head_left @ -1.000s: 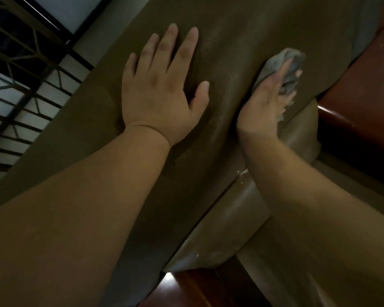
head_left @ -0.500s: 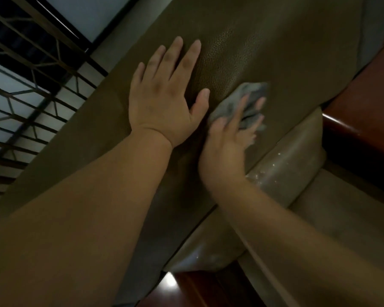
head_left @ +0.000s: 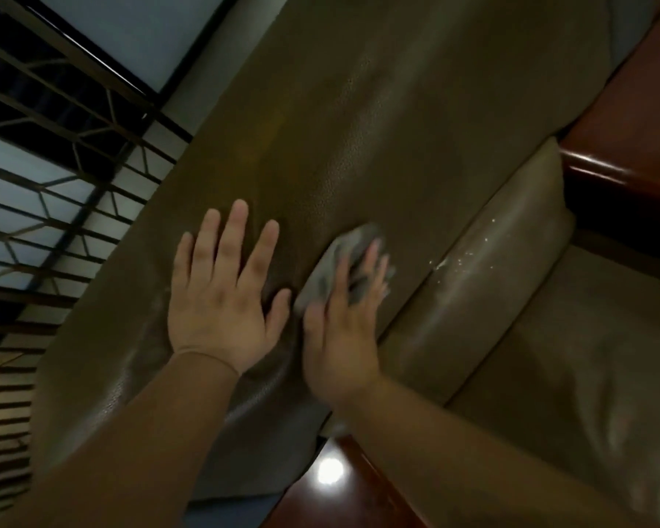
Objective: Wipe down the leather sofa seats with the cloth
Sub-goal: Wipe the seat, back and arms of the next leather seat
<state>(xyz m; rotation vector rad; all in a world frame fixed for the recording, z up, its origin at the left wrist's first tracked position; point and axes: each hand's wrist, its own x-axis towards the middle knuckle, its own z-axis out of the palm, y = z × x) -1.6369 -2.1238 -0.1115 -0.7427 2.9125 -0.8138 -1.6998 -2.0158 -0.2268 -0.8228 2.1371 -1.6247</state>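
On the sofa cushion (head_left: 416, 120), near its lower edge, the left hand (head_left: 222, 310) lay flat, fingers wide, bracing the leather. Just beside it the right hand (head_left: 343, 337) pressed the grey cloth (head_left: 332, 268) down, fingers straight, blurred. Best done with even pressure and overlapping strokes; droplets (head_left: 458, 261) sat on the rounded front roll.

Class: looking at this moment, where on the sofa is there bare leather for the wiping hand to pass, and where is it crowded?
Free: the wide leather cushion beyond both hands, up to the wooden armrest; also the lighter cushion to the right. Crowded: where the left hand lies flat beside the right hand pressing the cloth.
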